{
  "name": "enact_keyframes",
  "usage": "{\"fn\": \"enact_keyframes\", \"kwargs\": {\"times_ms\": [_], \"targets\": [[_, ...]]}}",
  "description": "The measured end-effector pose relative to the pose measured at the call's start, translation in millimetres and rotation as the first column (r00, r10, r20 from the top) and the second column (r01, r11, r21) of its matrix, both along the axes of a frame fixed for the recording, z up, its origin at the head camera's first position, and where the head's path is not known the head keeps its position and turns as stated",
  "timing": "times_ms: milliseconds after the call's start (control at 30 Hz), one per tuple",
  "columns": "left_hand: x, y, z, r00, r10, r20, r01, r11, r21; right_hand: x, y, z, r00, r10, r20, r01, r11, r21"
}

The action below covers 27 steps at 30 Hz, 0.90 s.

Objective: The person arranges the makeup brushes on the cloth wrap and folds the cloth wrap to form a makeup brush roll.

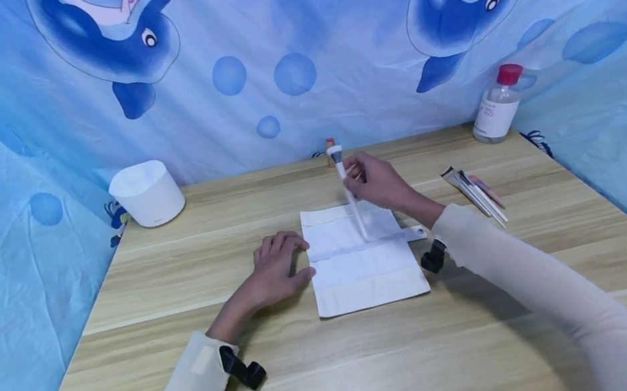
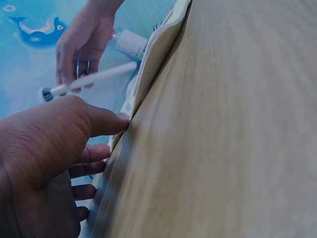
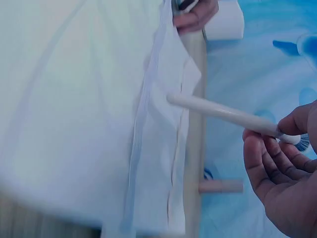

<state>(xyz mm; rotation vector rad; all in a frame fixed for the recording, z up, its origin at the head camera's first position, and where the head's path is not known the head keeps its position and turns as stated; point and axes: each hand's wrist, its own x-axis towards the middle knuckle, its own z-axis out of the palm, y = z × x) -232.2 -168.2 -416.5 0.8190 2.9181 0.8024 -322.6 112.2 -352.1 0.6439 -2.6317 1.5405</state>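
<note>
A white fabric brush roll lies unfolded on the table, with an elastic band across it and a snap tab at its right side. Over its far half my right hand pinches a white-handled makeup brush near the bristle end, between thumb and fingers. The bristles point up and the handle's tip points down, close over the band. At the roll's left edge rests my left hand, thumb and fingers spread, fingertips right at the fabric.
Several more makeup brushes lie to the right. A clear bottle with a red cap stands at the back right, a white container at the back left. One small orange-brown tube stands at the back edge before the blue curtain.
</note>
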Motion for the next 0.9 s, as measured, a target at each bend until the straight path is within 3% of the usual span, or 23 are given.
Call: {"fn": "enact_keyframes", "kwargs": {"times_ms": [200,367,900], "targets": [[1.6,-0.5,0.4,1.0,0.007,-0.001,-0.007,1.0,0.004,-2.3,-28.3,-6.6,0.993,0.061,0.098,-0.048,0.99,-0.132],[1.3,-0.7,1.3,1.0,0.006,-0.009,-0.006,1.0,-0.001,-2.7,-41.5,-10.5,0.988,0.072,0.136,-0.046,0.982,-0.185],[-0.3,0.5,0.8,1.0,0.011,0.002,-0.011,1.0,-0.002,3.7,-56.6,-20.4,0.96,0.118,0.253,-0.082,0.985,-0.149]]}}
